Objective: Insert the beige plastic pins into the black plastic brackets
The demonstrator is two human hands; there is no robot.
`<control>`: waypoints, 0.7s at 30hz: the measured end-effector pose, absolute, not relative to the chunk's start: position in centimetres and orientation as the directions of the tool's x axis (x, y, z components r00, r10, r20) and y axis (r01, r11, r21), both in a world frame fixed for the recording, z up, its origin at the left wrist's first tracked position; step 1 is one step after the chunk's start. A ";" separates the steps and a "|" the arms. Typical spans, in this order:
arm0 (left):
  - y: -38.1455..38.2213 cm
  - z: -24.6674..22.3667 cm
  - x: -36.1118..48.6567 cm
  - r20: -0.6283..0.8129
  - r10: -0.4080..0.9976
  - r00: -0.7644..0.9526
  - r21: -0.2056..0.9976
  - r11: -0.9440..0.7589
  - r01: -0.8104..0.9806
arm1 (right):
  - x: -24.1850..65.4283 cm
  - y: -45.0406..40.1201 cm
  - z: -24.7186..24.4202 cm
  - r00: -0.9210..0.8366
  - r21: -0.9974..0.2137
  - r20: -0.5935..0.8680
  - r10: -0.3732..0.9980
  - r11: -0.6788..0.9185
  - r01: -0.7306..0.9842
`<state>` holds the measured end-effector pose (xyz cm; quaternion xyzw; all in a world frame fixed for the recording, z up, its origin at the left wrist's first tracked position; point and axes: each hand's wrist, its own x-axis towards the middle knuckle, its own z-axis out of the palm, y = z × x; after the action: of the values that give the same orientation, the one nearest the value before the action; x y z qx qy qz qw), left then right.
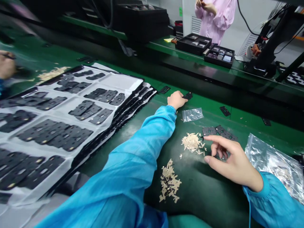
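My left hand (pixel 176 100), in a bright blue sleeve (pixel 144 136), reaches forward and pinches a small black foam piece (pixel 187 96) at its fingertips. My right hand (pixel 229 160) hovers with its fingers apart, just over several flat black perforated pieces (pixel 219 131) on the green bench mat (pixel 201 186). Its index fingertip comes close to a loose pile of beige strips (pixel 192 142). A second pile of beige strips (pixel 169 182) lies nearer me. A small clear plastic bag (pixel 192 114) lies just right of my left hand.
A large white-backed sheet stack (pixel 71 117) carrying rows of black pieces lies left of my arm. A clear bag (pixel 268 161) sits at right. A co-worker's hand (pixel 6 65) shows at far left, and a person in pink (pixel 213 19) stands beyond black trays (pixel 193 43) on the far bench.
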<state>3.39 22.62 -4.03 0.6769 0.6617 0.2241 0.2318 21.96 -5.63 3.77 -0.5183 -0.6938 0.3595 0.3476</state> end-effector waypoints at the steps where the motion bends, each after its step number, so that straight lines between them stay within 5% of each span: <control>1: 22.2 -3.8 3.2 0.012 0.998 0.059 0.639 -0.053 0.767 | 22.0 -5.4 3.7 -0.186 -0.879 0.101 0.977 0.175 0.443; 8: 12.2 -1.3 1.8 0.340 0.882 0.326 0.750 -0.464 0.471 | 22.4 -2.8 1.7 0.302 -0.992 0.038 0.952 -0.002 0.130; 12: 5.4 -0.8 1.4 0.684 0.641 0.349 0.575 -0.768 0.282 | 21.9 -2.7 1.1 0.152 -0.978 -0.210 0.966 -0.205 -0.047; 21: 1.4 -1.5 0.4 0.790 0.494 0.362 0.415 -0.867 0.276 | 21.7 -3.5 2.3 0.063 -0.967 -0.253 0.966 -0.254 0.019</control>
<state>0.39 1.42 -1.51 0.8184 0.2352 0.5134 0.1061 21.69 -3.46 2.27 -0.5813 -0.4234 0.5378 0.4400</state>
